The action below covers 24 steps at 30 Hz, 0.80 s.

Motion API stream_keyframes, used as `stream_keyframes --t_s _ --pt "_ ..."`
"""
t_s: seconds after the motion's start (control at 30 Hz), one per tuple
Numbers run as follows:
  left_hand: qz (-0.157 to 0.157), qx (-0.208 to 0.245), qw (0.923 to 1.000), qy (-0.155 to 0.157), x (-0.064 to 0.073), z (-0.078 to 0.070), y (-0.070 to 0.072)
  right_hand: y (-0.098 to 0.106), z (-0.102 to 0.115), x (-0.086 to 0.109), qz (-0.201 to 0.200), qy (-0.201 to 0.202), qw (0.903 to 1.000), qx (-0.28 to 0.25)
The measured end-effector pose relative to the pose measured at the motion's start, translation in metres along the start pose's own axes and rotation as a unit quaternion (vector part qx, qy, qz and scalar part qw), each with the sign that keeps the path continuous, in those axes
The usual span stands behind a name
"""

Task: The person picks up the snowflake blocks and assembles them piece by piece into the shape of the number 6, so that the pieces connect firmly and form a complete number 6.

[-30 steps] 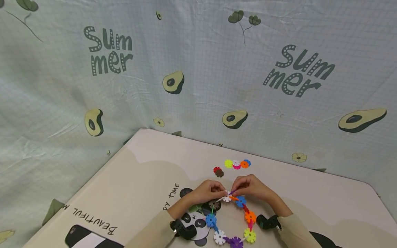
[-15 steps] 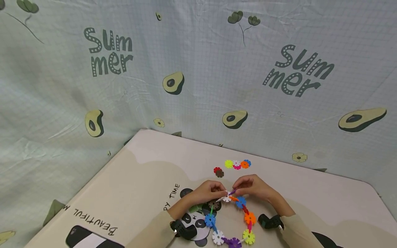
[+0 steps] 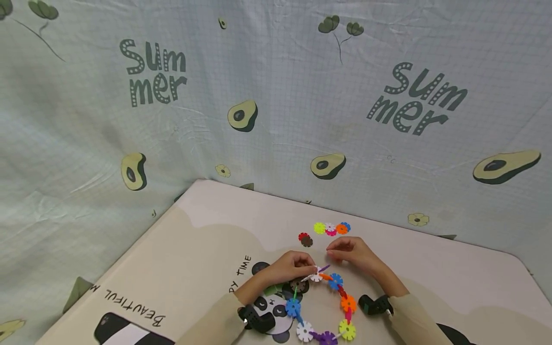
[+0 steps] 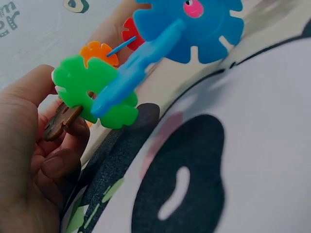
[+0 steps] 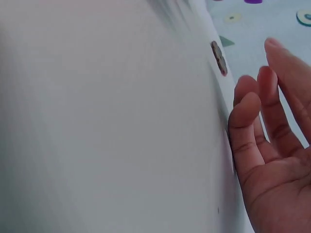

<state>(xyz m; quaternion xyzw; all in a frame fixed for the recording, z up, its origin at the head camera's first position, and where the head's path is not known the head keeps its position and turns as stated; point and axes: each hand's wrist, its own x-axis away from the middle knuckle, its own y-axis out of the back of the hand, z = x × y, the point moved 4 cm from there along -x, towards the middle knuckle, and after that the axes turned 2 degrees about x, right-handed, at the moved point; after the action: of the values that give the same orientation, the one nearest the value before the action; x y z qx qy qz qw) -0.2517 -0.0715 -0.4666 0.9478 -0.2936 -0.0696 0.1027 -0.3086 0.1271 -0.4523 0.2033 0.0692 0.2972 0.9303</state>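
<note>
Left hand [image 3: 293, 264] pinches the ring [image 3: 348, 304], right hand [image 3: 355, 253] hovers empty, loosely curled, and one sideways tug could spring it apart!

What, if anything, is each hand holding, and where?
The left hand pinches the ring of notched plastic discs at its far side, near the white disc there; the right hand holds nothing.
</note>
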Motion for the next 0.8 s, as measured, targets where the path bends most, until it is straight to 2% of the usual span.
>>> stream_keyframes --t_s 0.27,0.53,0.8 --pt "0.009 0.009 0.9997 -0.018 0.000 0.002 0.000 -0.007 0.000 -0.013 0.002 -0.002 0.9999 0.015" --pt "0.019 0.019 0.9995 -0.016 0.000 0.004 0.000 -0.014 0.003 -0.027 0.035 0.002 0.9993 0.014" --pt "0.021 0.022 0.9994 -0.019 0.001 0.000 0.001 -0.019 0.004 -0.043 0.036 0.005 0.9991 0.022"
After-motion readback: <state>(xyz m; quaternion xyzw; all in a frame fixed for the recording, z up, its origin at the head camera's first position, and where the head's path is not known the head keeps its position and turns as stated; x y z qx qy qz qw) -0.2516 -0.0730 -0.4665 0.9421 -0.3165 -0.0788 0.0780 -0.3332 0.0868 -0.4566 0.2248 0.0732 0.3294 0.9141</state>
